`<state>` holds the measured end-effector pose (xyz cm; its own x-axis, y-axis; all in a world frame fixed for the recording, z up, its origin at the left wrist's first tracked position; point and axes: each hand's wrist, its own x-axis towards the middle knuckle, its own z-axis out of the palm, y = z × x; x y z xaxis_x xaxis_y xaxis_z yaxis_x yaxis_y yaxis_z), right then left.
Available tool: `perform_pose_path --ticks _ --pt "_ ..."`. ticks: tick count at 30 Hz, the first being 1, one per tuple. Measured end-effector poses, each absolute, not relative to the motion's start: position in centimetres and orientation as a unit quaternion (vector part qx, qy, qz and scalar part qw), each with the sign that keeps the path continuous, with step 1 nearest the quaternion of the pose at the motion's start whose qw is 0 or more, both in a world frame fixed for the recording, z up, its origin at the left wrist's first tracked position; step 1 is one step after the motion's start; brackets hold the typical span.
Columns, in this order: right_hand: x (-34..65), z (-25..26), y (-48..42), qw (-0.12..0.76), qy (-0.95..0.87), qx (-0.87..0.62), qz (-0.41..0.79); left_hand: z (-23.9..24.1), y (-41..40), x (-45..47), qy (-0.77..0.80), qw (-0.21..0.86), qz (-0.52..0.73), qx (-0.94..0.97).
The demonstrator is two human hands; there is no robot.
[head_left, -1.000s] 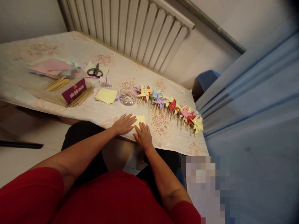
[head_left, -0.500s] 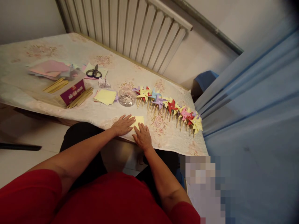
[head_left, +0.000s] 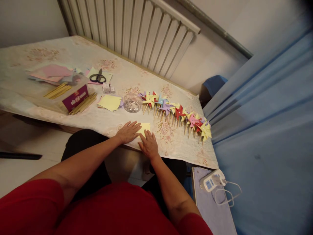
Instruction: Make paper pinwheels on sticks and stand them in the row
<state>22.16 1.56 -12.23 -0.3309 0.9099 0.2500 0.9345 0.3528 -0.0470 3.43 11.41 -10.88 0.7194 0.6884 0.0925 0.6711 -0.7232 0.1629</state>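
Observation:
A pale yellow square of paper [head_left: 144,127] lies near the front edge of the table [head_left: 102,119]. My left hand [head_left: 127,132] rests flat on its left part, fingers spread. My right hand [head_left: 148,146] presses on its near right part with fingers stretched out. Just beyond the paper a row of several coloured paper pinwheels [head_left: 176,112] on wooden sticks stretches to the right. A clear glass bowl [head_left: 132,102] stands left of the row.
Further left lie a stack of yellow paper squares [head_left: 110,102], wooden sticks [head_left: 83,103], a purple box [head_left: 75,97], black scissors [head_left: 98,77] and pink sheets [head_left: 52,71]. A radiator [head_left: 137,32] runs behind. A blue curtain [head_left: 264,124] hangs at right, with a white device [head_left: 212,182] below.
Both hands stay on the yellow paper, barely shifted. The view has tilted slightly, and the white device at lower right now shows.

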Motion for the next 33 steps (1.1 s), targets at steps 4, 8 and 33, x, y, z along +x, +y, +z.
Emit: perform_pose_path --ticks 4,8,33 --pt "22.1 -12.3 1.6 0.113 -0.815 -0.566 -0.052 -11.2 11.5 3.5 0.365 0.051 0.077 0.926" --pt "22.1 -12.4 1.6 0.110 -0.815 -0.567 -0.054 -11.2 11.4 3.5 0.366 0.041 0.077 0.927" --pt "24.6 -13.3 -2.6 0.129 -0.795 -0.592 -0.027 -11.3 11.4 3.6 0.365 0.045 0.079 0.926"
